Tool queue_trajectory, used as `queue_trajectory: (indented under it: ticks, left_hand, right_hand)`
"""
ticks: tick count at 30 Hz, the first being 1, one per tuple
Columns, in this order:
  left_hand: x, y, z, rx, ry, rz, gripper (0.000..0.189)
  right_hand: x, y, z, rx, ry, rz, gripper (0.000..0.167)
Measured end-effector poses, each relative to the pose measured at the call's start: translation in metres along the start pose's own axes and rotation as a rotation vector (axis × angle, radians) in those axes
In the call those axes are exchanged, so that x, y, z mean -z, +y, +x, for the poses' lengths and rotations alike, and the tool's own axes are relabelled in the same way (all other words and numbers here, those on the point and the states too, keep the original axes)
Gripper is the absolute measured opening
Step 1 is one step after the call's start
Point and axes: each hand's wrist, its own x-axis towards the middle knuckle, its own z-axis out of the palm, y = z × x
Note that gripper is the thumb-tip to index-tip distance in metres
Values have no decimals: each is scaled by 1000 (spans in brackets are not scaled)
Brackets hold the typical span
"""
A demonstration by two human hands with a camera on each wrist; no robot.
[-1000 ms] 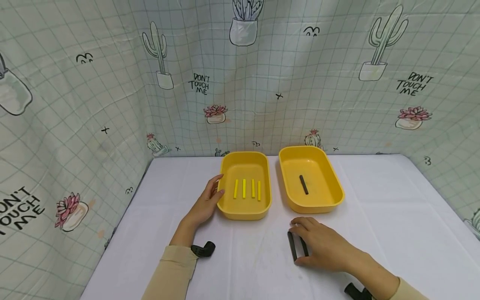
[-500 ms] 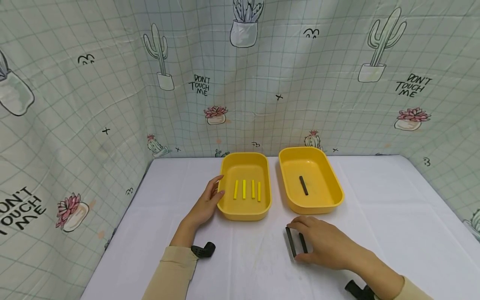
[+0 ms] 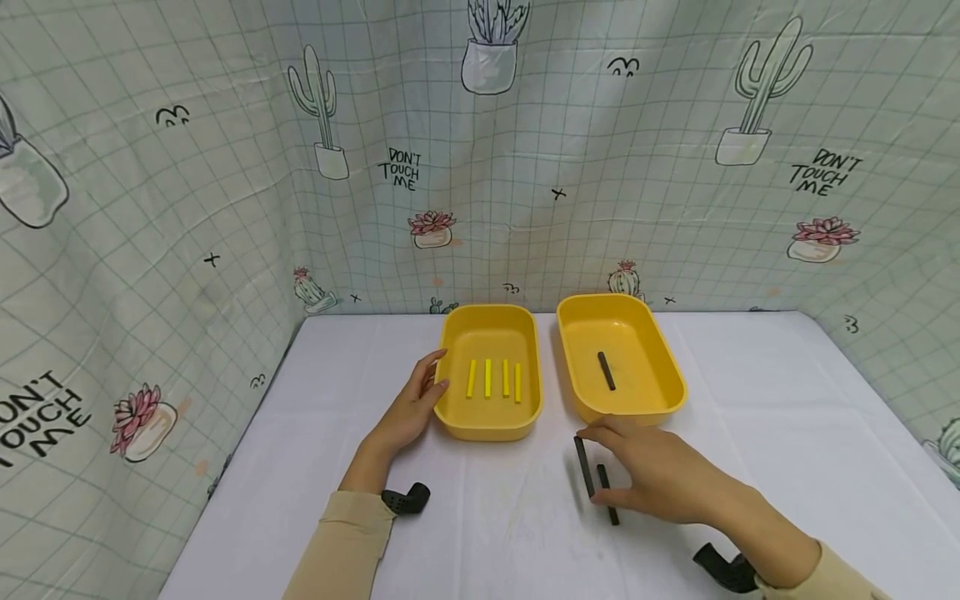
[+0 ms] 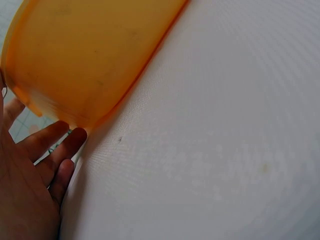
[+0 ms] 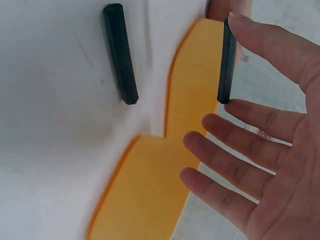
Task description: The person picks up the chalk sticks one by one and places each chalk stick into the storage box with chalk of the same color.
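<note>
My right hand (image 3: 660, 468) pinches a short black stick (image 3: 584, 467) by its two ends, between thumb and index fingertip. In the right wrist view this stick (image 5: 227, 62) is off the cloth, the other fingers spread beside it. A second black stick (image 3: 608, 495) lies on the cloth under that hand. My left hand (image 3: 408, 408) touches the outer left side of the left yellow tray (image 3: 491, 429); the left wrist view shows its fingers (image 4: 70, 142) loosely extended at the tray's wall. Several yellow sticks (image 3: 488, 379) lie in a row inside that tray.
Right of it stands another yellow tray (image 3: 660, 383), slightly angled, with one black stick (image 3: 606, 371) inside. White cloth (image 3: 480, 517) covers the table. A grid-patterned curtain (image 3: 562, 150) hangs along the back and sides.
The pinched black stick has risen off the cloth and moved forward toward the right tray with my right hand. More of the second black stick now shows. My left hand has stayed still.
</note>
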Motion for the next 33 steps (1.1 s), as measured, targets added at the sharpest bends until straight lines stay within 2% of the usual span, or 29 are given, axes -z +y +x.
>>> queue_trajectory:
  ticks: [11, 22, 33]
  left_hand:
    - [2, 0, 1, 9, -6, 10, 52]
    - [3, -1, 1, 5, -7, 38, 51]
    - [4, 1, -1, 0, -17, 24, 51]
  right_hand:
    - [19, 3, 4, -20, 33, -14, 70]
    - [31, 20, 13, -37, 61, 25, 70]
    - [35, 43, 33, -68, 75, 55, 69]
